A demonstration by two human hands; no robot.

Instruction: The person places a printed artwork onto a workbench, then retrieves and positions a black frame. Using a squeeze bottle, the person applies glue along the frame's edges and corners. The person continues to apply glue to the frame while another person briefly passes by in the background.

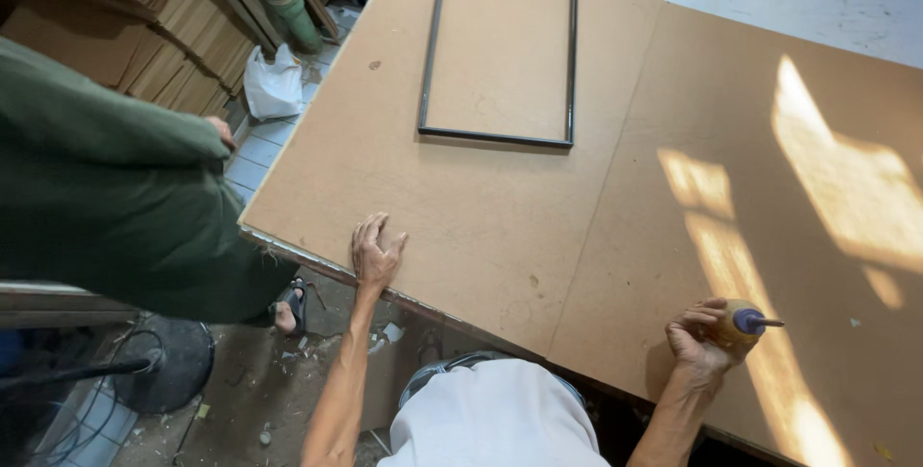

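Note:
My left hand [376, 252] lies flat with fingers spread on the near edge of a large brown board table [481, 207]. At the near right, my right hand [700, 337] grips a yellow-handled screwdriver [745, 321] with a blue collar, its short dark tip pointing right just above the board. A thin black metal frame [500, 135] lies flat on the board farther back, well beyond both hands.
Another person in a green top [106, 188] and sandals stands at the left, close to the table's corner. A white plastic bag [273, 84] and stacked boards [183, 34] are at the back left. A dark round fan base [171, 363] sits on the floor.

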